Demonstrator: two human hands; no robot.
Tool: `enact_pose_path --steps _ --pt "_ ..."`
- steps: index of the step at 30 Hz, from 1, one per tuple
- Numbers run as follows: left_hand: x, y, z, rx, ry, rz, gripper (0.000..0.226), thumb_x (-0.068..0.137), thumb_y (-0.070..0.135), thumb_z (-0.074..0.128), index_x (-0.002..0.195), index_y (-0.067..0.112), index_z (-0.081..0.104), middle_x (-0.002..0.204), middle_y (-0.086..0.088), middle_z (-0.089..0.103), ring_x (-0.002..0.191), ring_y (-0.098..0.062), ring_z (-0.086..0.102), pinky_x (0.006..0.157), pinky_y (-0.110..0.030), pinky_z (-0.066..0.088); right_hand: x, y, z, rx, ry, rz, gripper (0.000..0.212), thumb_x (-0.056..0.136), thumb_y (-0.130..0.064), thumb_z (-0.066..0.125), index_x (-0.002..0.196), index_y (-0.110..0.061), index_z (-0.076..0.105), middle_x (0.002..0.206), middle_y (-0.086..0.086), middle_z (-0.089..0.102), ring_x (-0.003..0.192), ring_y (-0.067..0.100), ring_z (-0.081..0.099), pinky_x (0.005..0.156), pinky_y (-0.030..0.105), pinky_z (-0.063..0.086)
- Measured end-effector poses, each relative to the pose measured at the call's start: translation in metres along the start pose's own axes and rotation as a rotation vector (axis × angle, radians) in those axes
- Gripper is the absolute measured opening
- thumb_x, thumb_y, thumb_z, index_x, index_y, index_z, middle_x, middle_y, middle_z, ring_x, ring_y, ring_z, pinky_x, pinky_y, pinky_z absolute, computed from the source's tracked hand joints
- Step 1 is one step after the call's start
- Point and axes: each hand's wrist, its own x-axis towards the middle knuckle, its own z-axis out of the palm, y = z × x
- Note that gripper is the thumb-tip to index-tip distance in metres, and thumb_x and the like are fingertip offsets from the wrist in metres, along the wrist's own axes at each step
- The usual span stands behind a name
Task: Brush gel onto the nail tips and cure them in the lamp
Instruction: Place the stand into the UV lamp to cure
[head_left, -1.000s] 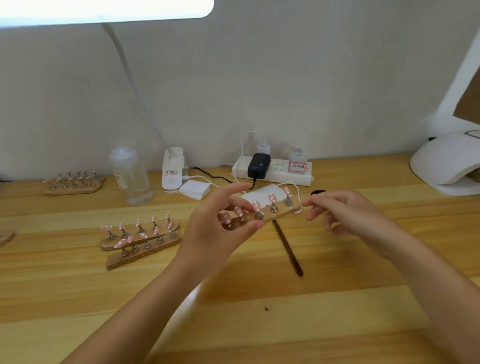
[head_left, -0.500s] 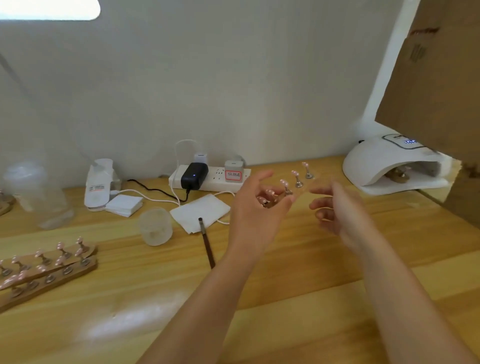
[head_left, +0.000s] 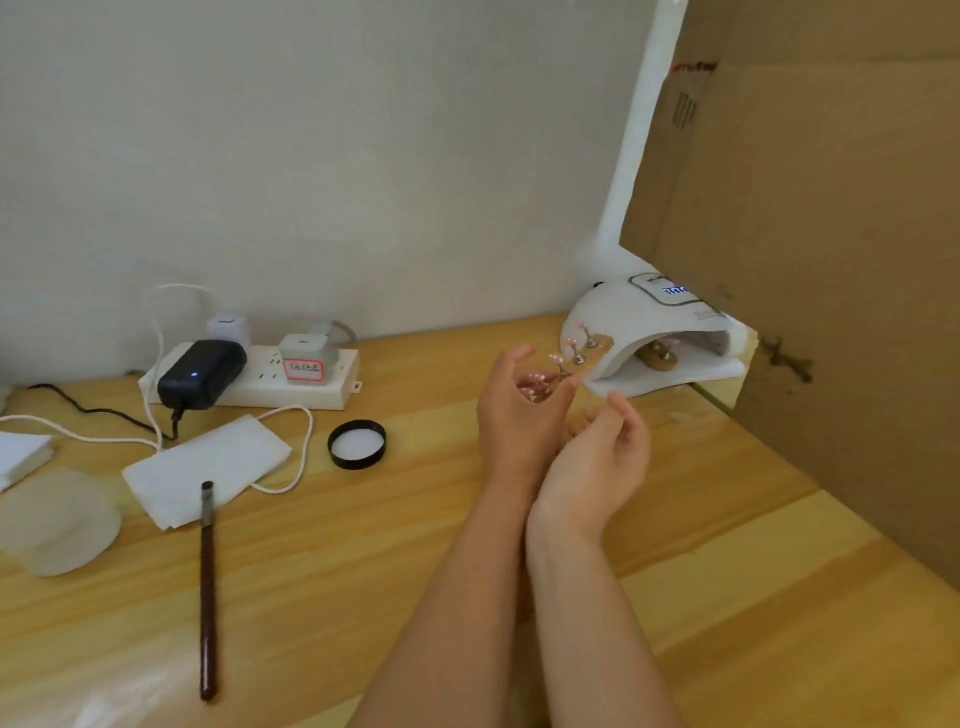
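Where the two forearms reach in from the near edge of the wooden desk (head_left: 727, 597), a dark-handled brush (head_left: 208, 597) lies loose on the wood to their left, its bristle end resting on a folded white tissue (head_left: 228, 462). A frosted round dish (head_left: 57, 519) sits just left of the tissue, and a black jar lid (head_left: 357, 445) lies open side up between the tissue and the hands.

Further in, the right hand (head_left: 597, 457) hovers palm up with its fingers loosely curled and nothing in them. The left hand (head_left: 519, 415) is just beyond and beside it, fingers curled round the near end of a wooden holder strip (head_left: 576, 364) that carries pink nail tips (head_left: 570, 341) on small metal stands. The strip slants up and away to the right, its far end at the mouth of the white curing lamp (head_left: 639, 322); whether it touches the lamp cannot be told. Inside the lamp's opening another holder (head_left: 660, 357) with stands is partly visible, and a blue display glows on the lamp's top.

At the back left, against the wall, a white power strip (head_left: 291, 387) holds a black adapter (head_left: 202, 371) and white plugs, with white and black cables trailing across the desk. A cardboard panel (head_left: 831, 260) stands on the right, just behind the lamp.
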Motion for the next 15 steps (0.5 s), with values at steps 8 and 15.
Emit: enact_pose_path --steps 8,15 --pt "0.014 -0.005 -0.003 0.085 -0.134 0.097 0.042 0.073 0.011 0.074 0.108 0.024 0.054 0.079 0.011 0.061 0.065 0.002 0.053 0.062 0.0 0.037 0.046 -0.013 -0.009 -0.139 -0.079 -0.128 0.021 0.091 -0.007 0.047 0.105 -0.018 0.057 0.09 -0.001 0.055 0.074 0.009 0.05 0.067 0.019 0.043" --pt "0.017 -0.01 0.007 0.115 -0.182 0.121 0.042 0.073 0.016 0.075 0.104 0.032 0.052 0.082 0.01 0.062 0.07 -0.002 0.055 0.062 0.002 0.034 0.148 -0.039 -0.035 -0.913 -0.338 -0.262 0.043 0.093 -0.014 0.045 0.136 -0.014 0.042 0.08 -0.013 0.047 0.07 0.003 0.046 0.056 0.018 0.035"
